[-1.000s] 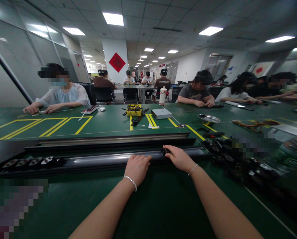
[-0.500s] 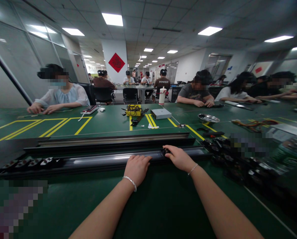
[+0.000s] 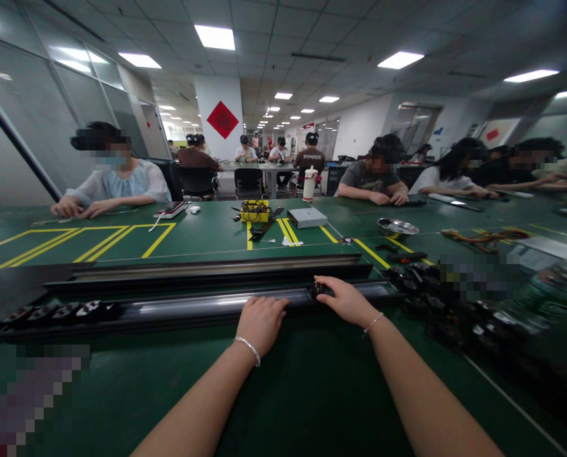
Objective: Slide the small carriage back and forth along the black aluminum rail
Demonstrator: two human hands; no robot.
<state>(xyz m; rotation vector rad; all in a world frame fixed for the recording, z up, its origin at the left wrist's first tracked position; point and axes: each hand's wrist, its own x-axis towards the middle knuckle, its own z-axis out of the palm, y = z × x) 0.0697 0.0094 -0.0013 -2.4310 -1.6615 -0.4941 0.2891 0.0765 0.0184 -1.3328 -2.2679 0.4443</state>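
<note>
A long black rail (image 3: 188,304) with a shiny channel lies across the green table in front of me. My left hand (image 3: 262,325) grips its near edge at the middle, fingers closed over the rim. Farther right, my right hand (image 3: 345,299) pinches a small black part (image 3: 317,290) that sits in the channel, with thumb and fingers around it. Several similar black parts with pale and coppery bits, among them a white-topped one (image 3: 89,309), sit in a row at the rail's left end. The underside of the held part is hidden.
A second long black rail (image 3: 217,270) lies just behind. At right is a heap of black parts (image 3: 455,311), near a plastic bottle (image 3: 545,292). Farther back stand a metal bowl (image 3: 397,226), a grey box (image 3: 307,218) and a yellow block with cables (image 3: 255,211). Several people sit opposite.
My right hand has shifted slightly right, its fingers a little more spread around the small black part. My left hand and the rail stay where they were.
</note>
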